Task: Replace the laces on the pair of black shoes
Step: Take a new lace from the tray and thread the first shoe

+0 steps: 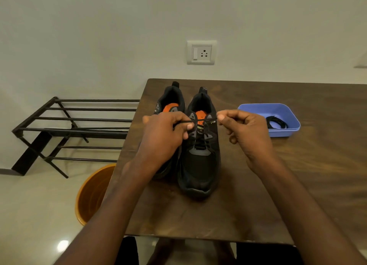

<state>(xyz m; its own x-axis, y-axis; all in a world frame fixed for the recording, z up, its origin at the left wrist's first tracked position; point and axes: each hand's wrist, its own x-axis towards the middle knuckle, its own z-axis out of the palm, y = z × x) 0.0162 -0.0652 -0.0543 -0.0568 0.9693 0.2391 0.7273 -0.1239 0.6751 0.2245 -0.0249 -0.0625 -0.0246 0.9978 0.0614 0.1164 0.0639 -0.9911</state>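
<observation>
The right-hand shoe (199, 155) is taken as landmark, set on the table (297, 185). The other shoe (170, 103) is placed touching its left side. A tub (278, 133) holding coiled laces (277, 122) is set to its right. A bucket (91, 195) and a rack (75, 129) are found on the floor, left of it. A wall socket (201, 52) is mounted behind it.

two black shoes (198, 145), one blue tray (286, 113), one orange bucket (89, 195)

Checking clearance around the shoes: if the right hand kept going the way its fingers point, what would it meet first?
The right hand points left along the taut black lace, so it would likely meet the nearer black shoe's tongue first, then the left hand; depth is uncertain.
</observation>
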